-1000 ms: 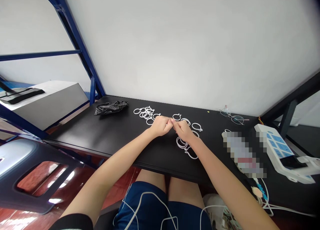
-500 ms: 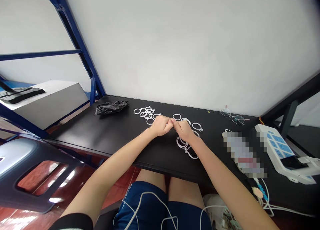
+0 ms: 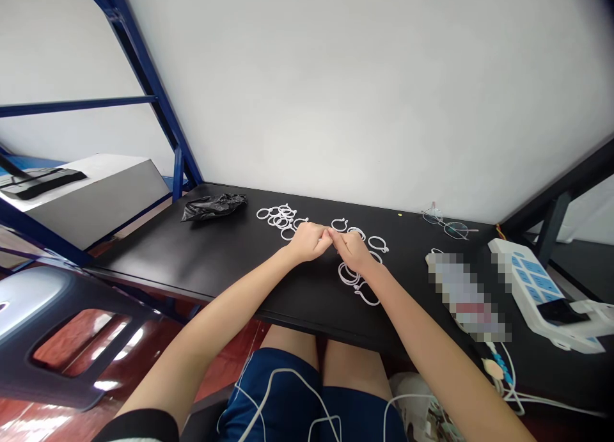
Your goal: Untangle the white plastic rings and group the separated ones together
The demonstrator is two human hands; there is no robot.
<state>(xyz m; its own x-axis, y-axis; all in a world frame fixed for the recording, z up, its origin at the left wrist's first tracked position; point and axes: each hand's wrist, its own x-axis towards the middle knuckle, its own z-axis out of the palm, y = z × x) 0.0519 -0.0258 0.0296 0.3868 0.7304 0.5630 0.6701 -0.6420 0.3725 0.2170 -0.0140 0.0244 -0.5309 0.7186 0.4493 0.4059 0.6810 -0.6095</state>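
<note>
My left hand (image 3: 311,242) and my right hand (image 3: 352,249) meet fingertip to fingertip over the middle of the black table (image 3: 230,263). Both pinch one small white plastic ring (image 3: 329,233) between them; most of it is hidden by the fingers. A cluster of several white rings (image 3: 279,217) lies just beyond my left hand. More loose rings (image 3: 378,244) lie past my right hand, and linked rings (image 3: 357,283) lie under my right wrist.
A crumpled black plastic bag (image 3: 213,206) lies at the table's back left. Eyeglasses (image 3: 447,223) rest at the back right. A white power strip (image 3: 532,282) with a dark phone on it sits at the far right, cables trailing below. A grey plastic stool (image 3: 52,333) stands at left.
</note>
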